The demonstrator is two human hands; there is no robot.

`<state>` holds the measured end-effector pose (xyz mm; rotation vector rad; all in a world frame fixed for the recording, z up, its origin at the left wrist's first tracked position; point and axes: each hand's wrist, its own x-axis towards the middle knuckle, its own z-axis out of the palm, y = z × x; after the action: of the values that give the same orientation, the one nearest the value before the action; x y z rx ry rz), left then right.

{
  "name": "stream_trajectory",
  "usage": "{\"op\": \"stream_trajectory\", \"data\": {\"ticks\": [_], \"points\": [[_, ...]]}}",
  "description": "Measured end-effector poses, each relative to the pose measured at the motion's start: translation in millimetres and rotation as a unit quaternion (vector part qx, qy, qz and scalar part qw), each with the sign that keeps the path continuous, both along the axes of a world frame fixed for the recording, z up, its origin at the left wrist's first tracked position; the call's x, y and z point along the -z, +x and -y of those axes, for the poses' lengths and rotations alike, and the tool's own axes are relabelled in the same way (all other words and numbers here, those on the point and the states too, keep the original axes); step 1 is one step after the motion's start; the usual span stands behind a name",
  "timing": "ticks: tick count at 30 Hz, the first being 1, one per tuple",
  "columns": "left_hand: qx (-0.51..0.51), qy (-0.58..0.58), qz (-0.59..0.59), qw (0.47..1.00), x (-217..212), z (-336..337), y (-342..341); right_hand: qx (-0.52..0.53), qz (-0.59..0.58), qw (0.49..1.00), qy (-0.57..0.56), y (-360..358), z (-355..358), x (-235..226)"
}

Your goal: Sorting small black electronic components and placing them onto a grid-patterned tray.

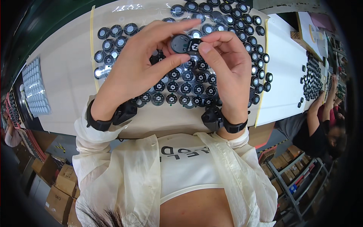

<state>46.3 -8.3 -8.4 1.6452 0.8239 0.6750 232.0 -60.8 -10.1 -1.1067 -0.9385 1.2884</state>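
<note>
Pale tabletop ran across the upper part of the view, with yellow tape strips marking off the middle section where I worked. Rows of small round black caps lay flat there, many showing a white mark on top, others further back showing shiny centres. My left hand came in from the lower left, thumb and forefinger pinching a round black disc held just above the rows. My right hand met it from the right, thumb and fingertips pressed on a second black cap with a white mark, touching the disc's edge. Both wrists wore black bands with small dark units attached. At the far left sat a tray of pale round pieces. Another cluster of black caps lay on the table to the right, where another person's arm reached toward them. Cardboard boxes stood on the floor at lower left, and a metal rack with boxes at lower right.
</note>
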Motion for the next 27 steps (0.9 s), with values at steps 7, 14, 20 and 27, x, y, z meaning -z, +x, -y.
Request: {"op": "stream_trajectory", "data": {"ticks": [7,14,20,27], "points": [[-0.047,-0.032,0.101,0.993,6,2,2,-0.001,0.006,1.000,-0.014,0,0,-5],[-0.087,-0.043,0.081,0.992,-4,12,7,0.006,0.007,1.000,-0.006,2,0,-4],[-0.115,-0.033,0.048,0.992,-8,15,9,-0.001,0.010,1.000,-0.008,5,-1,-3],[-0.111,-0.041,0.047,0.992,-6,15,8,-0.008,0.006,1.000,-0.020,6,-1,-5]]}}
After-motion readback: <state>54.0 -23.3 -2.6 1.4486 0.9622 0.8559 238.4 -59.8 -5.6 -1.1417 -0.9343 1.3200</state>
